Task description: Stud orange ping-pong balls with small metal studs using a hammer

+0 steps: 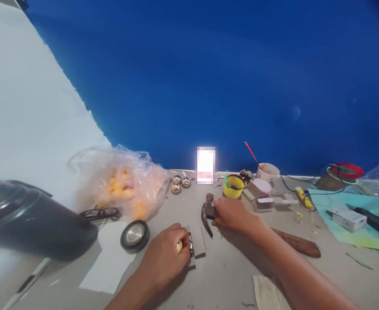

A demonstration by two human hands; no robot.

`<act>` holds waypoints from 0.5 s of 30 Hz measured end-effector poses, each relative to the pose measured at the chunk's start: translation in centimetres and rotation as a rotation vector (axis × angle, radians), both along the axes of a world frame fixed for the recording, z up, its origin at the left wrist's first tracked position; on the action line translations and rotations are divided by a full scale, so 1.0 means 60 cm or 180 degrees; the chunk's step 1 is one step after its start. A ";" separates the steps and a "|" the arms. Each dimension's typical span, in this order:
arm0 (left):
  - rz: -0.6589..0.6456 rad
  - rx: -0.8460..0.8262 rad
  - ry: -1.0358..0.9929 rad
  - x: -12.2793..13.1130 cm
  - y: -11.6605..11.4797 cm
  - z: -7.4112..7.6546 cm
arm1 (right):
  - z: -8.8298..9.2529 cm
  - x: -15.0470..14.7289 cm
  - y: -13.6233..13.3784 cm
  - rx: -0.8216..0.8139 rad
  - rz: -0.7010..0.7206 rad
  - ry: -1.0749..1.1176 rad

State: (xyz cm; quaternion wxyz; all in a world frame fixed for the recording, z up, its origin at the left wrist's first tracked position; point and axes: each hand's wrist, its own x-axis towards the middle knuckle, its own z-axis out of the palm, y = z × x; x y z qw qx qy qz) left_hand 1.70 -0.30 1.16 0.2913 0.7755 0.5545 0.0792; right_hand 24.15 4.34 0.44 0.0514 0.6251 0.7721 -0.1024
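Toward the near edge of the desk (228, 269), a little left of its middle, a small open box (200, 243) is seen with something shiny inside, partly hidden by the left hand (167, 252). The fingers of that hand are curled narrow, and a small yellowish thing (179, 246) is held among them; whether the box is gripped too cannot be told. By the right hand (233, 215), a claw hammer (297, 243) is held close up at its head, its wooden handle passing beneath the forearm toward the right edge; whether it is lifted cannot be made out. As far as can be judged, the opening of the box is done, while its shiny content is not yet fully uncovered and no blow is being struck; the amount left cannot be read from this view. Near the far edge, three shiny balls (176, 187) are grouped between a plastic bag (150, 172) of orange balls (121, 189) and a yellow tub (233, 191).
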 end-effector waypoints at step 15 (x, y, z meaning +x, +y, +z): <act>0.0784 -0.0471 -0.1611 -0.015 0.019 0.014 | 0.020 0.001 -0.009 0.0319 0.0166 0.0172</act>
